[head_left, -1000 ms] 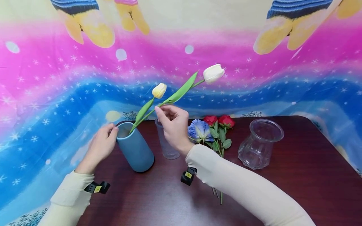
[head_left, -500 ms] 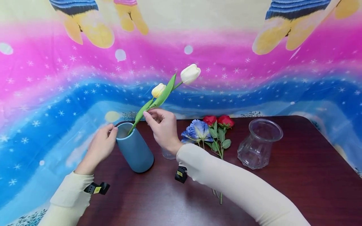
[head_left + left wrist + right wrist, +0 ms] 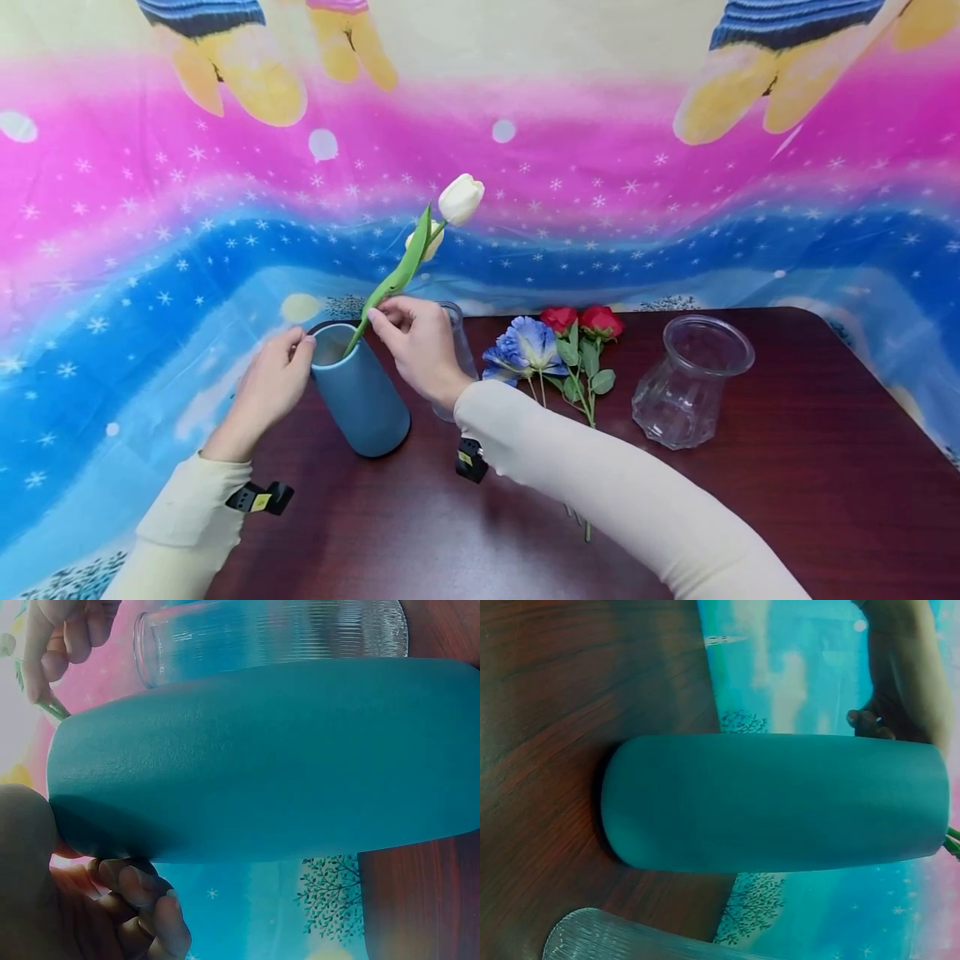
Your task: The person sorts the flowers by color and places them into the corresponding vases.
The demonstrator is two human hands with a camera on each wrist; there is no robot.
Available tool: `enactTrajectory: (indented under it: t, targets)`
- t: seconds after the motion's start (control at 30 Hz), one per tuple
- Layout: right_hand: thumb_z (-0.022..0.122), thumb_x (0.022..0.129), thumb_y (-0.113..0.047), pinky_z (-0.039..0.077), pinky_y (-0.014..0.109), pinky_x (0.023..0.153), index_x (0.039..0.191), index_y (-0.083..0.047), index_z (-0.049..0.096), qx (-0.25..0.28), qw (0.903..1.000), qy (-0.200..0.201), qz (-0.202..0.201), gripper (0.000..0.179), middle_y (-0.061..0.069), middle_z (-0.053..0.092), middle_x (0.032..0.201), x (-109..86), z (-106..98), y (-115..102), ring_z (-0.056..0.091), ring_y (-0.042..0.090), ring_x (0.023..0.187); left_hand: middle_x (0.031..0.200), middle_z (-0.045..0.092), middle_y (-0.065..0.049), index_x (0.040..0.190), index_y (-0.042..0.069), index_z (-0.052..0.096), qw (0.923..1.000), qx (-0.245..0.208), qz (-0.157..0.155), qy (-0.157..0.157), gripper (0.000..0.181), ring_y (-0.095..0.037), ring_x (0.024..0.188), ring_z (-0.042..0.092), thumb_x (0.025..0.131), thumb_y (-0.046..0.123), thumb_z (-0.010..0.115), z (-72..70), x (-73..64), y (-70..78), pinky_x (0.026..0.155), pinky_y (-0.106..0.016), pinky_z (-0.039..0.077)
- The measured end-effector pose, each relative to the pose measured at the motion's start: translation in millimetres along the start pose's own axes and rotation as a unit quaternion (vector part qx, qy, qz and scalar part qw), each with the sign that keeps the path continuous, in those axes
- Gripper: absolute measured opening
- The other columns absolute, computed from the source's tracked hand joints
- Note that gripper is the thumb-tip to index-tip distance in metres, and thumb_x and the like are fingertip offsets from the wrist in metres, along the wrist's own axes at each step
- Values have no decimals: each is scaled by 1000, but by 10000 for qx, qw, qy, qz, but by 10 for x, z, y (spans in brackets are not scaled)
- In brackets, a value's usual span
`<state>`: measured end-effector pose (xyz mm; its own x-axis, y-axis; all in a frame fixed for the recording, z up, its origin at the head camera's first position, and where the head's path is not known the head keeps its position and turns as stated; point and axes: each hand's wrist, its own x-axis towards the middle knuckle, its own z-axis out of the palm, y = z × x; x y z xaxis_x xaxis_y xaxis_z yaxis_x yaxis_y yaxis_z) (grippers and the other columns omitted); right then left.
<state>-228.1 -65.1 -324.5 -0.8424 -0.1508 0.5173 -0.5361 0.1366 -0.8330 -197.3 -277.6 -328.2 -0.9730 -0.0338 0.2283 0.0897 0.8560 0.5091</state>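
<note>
Pinching the white tulip, your right hand holds its stem inside the blue vase; your left hand pinches the rim (handy anchor!). Slacken there, and sideways pressure could topple the vase.

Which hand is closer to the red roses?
Right. The right hand is just left of the red roses, pinching a white tulip. The left hand is farther left, holding the rim of the blue vase.
</note>
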Motion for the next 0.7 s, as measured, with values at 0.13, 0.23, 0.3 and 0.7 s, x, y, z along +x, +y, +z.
enactTrajectory:
  t: [0.13,0.23,0.3,0.7]
  targets:
    - [68,98,-18,46,18,64,101,-7,78,-340,9993,-178,43,16,4,73,79,8,33,18,58,6,67,76,43,-9,80,10,42,10000,-52,37,15,42,-24,66,40,109,37,31,1,9,-2,57,-35,34]
    - [68,98,-21,47,18,64,102,-9,78,-546,9979,-331,48,16,1,73,78,15,56,21,58,5,67,76,43,-9,79,10,42,10000,-49,32,24,41,-23,66,41,109,36,31,3,15,-7,57,-34,34]
    - [67,98,-22,47,17,64,102,-10,78,-646,9970,-429,46,17,0,73,78,23,72,27,58,5,68,76,43,-9,80,10,43,10000,-50,27,30,40,-24,67,41,109,36,32,4,18,-8,57,-35,34]
    - [68,98,-28,47,18,62,100,-14,78,-965,9907,-916,267,17,-5,74,80,24,142,48,61,1,71,77,45,-10,81,10,44,10000,-29,-2,-3,41,-24,66,43,109,37,32,-1,22,-4,58,-35,35]
